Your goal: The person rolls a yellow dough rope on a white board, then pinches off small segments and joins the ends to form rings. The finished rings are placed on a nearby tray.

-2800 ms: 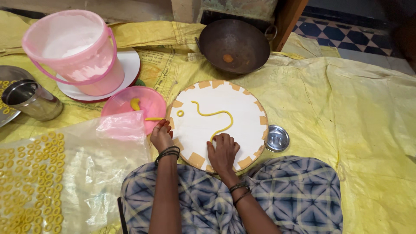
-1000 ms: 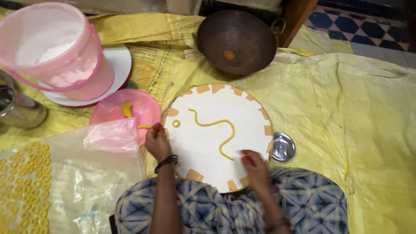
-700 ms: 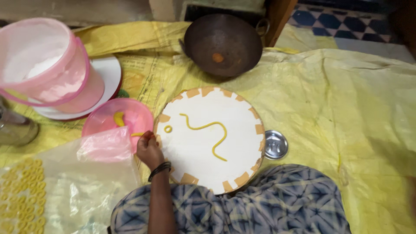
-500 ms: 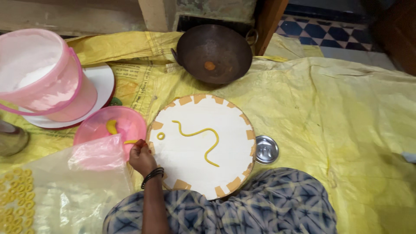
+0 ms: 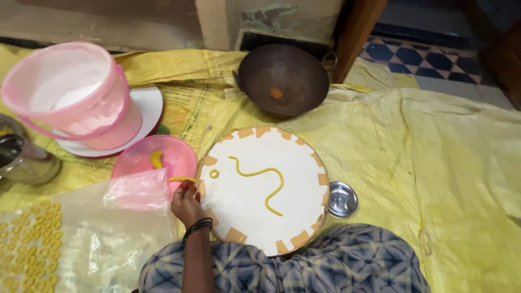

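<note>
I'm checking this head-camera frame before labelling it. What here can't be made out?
- Right hand: out of the head view, so its grip cannot be judged.
- Left hand: pinches a yellow dough piece; the fingertips are hidden by the hand's back.
- Steel cup: cut off by the left edge.
- Dough rings: cut by the left and bottom edges, blurred under the plastic sheet.
- Pink bucket: white contents unclear.

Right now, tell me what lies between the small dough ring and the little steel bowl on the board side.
The long wavy dough rope on the round white board, seen from the head view.
</note>
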